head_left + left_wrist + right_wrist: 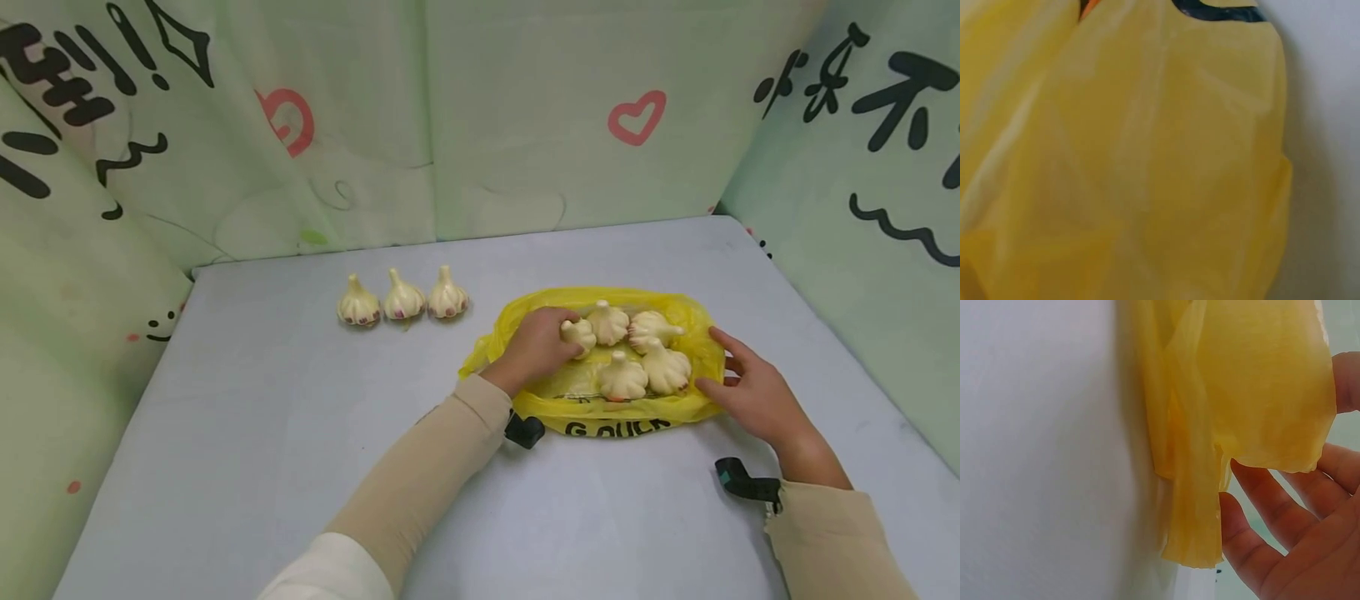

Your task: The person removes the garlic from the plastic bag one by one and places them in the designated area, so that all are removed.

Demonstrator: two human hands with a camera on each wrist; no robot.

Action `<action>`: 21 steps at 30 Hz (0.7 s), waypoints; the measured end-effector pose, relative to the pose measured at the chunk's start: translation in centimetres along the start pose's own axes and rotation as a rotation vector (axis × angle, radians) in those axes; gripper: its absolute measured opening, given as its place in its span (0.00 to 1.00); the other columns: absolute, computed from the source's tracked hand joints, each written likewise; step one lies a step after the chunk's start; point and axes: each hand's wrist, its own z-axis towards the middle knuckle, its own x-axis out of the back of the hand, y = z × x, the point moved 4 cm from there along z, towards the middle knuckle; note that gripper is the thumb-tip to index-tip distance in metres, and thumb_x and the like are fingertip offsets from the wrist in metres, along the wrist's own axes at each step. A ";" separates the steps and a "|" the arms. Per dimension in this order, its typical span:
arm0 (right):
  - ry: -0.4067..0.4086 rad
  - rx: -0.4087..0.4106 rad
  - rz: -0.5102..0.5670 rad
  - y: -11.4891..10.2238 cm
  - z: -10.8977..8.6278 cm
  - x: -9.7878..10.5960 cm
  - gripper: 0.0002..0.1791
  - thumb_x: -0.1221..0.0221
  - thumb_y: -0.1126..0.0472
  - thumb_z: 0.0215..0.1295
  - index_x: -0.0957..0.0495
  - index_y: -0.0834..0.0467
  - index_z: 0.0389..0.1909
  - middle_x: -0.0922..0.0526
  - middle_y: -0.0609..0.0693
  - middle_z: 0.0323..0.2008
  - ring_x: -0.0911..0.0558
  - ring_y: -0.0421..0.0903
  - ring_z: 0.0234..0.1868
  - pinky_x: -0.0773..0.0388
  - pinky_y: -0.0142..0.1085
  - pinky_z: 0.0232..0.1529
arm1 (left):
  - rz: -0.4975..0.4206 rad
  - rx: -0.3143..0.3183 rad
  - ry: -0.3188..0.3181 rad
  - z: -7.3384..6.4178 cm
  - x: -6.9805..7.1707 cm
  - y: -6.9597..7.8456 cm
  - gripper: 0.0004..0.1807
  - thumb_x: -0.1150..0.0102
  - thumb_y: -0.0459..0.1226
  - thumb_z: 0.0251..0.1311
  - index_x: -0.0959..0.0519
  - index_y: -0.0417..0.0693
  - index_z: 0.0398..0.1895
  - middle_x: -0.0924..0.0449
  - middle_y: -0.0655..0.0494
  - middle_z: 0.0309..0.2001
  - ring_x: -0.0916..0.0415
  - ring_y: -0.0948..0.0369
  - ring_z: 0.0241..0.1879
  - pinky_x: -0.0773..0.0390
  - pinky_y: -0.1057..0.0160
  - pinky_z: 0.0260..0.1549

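On the table lies a yellow plastic bag [577, 379], its mouth spread wide and several garlic bulbs [624, 377] inside. My left hand [536, 346] reaches over the bag's left rim and grips a garlic bulb [579, 335] at the left of the group. My right hand [753, 387] holds the bag's right rim, thumb on the near side and fingers outside. In the right wrist view those fingers [1275, 509] curve beside the hanging yellow plastic [1266, 381]. Only the bag's side [1166, 144] fills the left wrist view; the left hand is hidden there.
Three garlic bulbs [404, 297] stand in a row on the white table [262, 400], left of the bag. Pale green printed curtains [510, 125] close off the back and both sides. A black wrist camera [742, 483] sticks out beside the right forearm.
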 end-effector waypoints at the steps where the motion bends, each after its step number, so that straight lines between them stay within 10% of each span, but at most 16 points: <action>1: 0.002 0.004 0.000 0.0 0.0 0.0 0.43 0.43 0.56 0.72 0.55 0.68 0.78 0.44 0.79 0.69 0.31 0.77 0.58 0.31 0.66 0.55 | -0.007 -0.004 -0.002 0.0 0.0 -0.1 0.24 0.34 0.40 0.66 0.22 0.49 0.64 0.24 0.57 0.62 0.30 0.60 0.63 0.30 0.65 0.60; 9: 0.018 0.021 0.000 -0.2 -0.1 0.1 0.43 0.43 0.57 0.72 0.54 0.69 0.77 0.43 0.78 0.69 0.30 0.77 0.57 0.31 0.66 0.55 | -0.065 -0.007 -0.027 -0.1 -0.4 -0.5 0.26 0.34 0.40 0.65 0.26 0.52 0.66 0.22 0.56 0.60 0.27 0.62 0.49 0.25 0.65 0.50; 21: 0.009 0.017 0.010 -0.2 -0.1 0.0 0.43 0.43 0.56 0.72 0.54 0.69 0.77 0.43 0.78 0.69 0.30 0.76 0.58 0.31 0.66 0.55 | -0.058 0.030 -0.018 -0.3 -1.0 -0.7 0.34 0.32 0.40 0.63 0.33 0.52 0.72 0.31 0.51 0.65 0.33 0.57 0.62 0.30 0.61 0.60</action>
